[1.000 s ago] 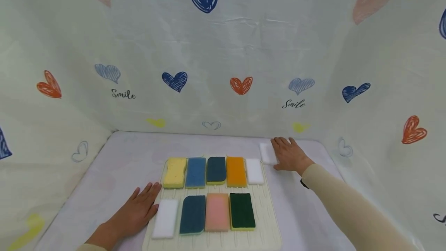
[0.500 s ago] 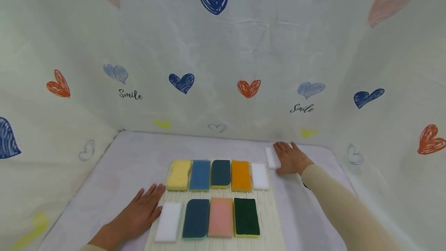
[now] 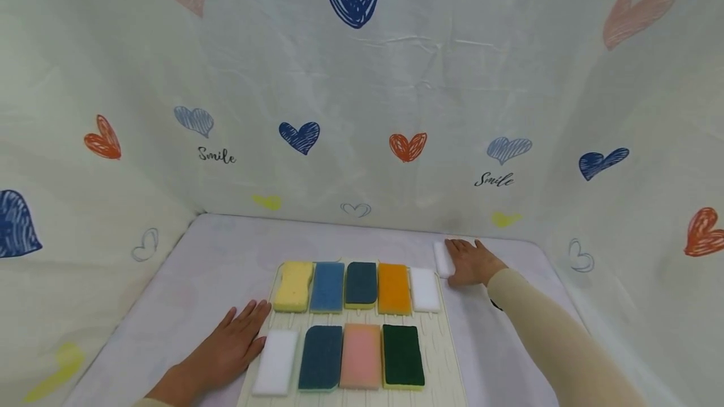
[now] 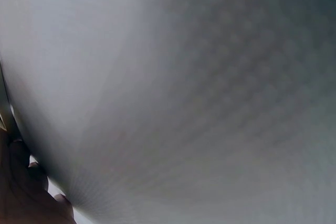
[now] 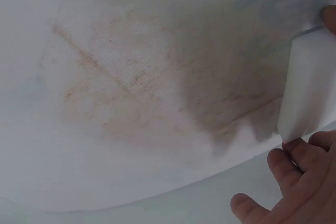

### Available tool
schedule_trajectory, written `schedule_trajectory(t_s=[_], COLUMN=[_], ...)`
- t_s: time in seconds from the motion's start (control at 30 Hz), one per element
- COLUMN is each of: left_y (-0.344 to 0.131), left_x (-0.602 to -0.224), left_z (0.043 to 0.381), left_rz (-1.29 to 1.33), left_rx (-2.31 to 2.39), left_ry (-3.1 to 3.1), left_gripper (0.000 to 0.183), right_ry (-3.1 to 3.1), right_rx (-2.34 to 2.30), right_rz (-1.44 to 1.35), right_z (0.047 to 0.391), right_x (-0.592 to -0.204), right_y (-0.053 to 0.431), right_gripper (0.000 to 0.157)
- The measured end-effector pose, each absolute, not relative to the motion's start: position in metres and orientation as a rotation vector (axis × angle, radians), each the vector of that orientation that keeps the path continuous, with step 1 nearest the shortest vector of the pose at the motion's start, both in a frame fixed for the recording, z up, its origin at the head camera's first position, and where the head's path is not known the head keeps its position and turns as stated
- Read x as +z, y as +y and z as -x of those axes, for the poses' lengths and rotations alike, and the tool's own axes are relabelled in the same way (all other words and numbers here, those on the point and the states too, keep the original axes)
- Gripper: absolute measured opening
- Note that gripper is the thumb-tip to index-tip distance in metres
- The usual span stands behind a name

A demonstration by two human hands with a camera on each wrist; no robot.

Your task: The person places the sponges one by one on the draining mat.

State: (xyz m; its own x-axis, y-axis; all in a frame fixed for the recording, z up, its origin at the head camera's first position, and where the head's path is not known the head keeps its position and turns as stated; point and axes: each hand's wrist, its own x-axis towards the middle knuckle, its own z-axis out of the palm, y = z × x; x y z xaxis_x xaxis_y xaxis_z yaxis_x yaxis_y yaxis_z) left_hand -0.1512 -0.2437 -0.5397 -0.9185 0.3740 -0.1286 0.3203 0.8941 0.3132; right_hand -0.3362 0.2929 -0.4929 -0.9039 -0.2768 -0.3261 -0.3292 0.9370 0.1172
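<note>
My right hand [image 3: 474, 262] reaches to the far right of the table and holds a white sponge [image 3: 444, 259]. In the right wrist view, the thumb is at one end of that white sponge [image 5: 307, 85] and the fingers [image 5: 302, 156] at the other. Flat on the table lies my left hand [image 3: 229, 345], fingers extended, beside the left edge of a cream ridged mat [image 3: 438, 357]. Its thumb is close to another white sponge [image 3: 275, 363] on the mat. The left wrist view shows mostly blurred cloth, with part of the left hand [image 4: 31, 192] in a corner.
Sponges lie in two rows on the mat: yellow [image 3: 293, 286], blue [image 3: 327, 286], orange [image 3: 394, 287], white [image 3: 425, 289], pink [image 3: 361, 355], dark green [image 3: 403, 355] and two slate-blue ones. A reddish-brown smudge [image 5: 139, 80] marks the white cloth. A heart-printed curtain [image 3: 351, 99] encloses the table.
My right hand covers more of the white sponge than a second ago, its fingers closer around it. The head view has shifted a little. The left hand stays in place by the mat.
</note>
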Motion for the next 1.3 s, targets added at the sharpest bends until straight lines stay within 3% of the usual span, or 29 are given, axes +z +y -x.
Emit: schedule_trajectory(t_s=[0.37,0.77,1.03,1.3], left_y=[-0.242,-0.24,-0.239,-0.238], left_x=[-0.542,-0.538,-0.54,-0.537], left_z=[0.153,0.152,0.155,0.153], left_rz=[-0.596,-0.621,-0.598,-0.617], left_rx=[0.407,0.391,0.407,0.4], left_ry=[2.916,2.942,2.921,2.915], left_gripper=[0.065,0.064,0.065,0.066], right_ry=[2.999,3.232,3.261,3.162], right_rx=[0.129,0.296,0.506,0.456], right_rz=[0.449,0.71,0.923,0.914], right_z=[0.32,0.269,0.234,0.197], right_x=[-0.49,-0.477,-0.473,-0.468], right_y=[0.321,0.324,0.314,0.297], right_gripper=[0.097,0.086,0.094,0.099])
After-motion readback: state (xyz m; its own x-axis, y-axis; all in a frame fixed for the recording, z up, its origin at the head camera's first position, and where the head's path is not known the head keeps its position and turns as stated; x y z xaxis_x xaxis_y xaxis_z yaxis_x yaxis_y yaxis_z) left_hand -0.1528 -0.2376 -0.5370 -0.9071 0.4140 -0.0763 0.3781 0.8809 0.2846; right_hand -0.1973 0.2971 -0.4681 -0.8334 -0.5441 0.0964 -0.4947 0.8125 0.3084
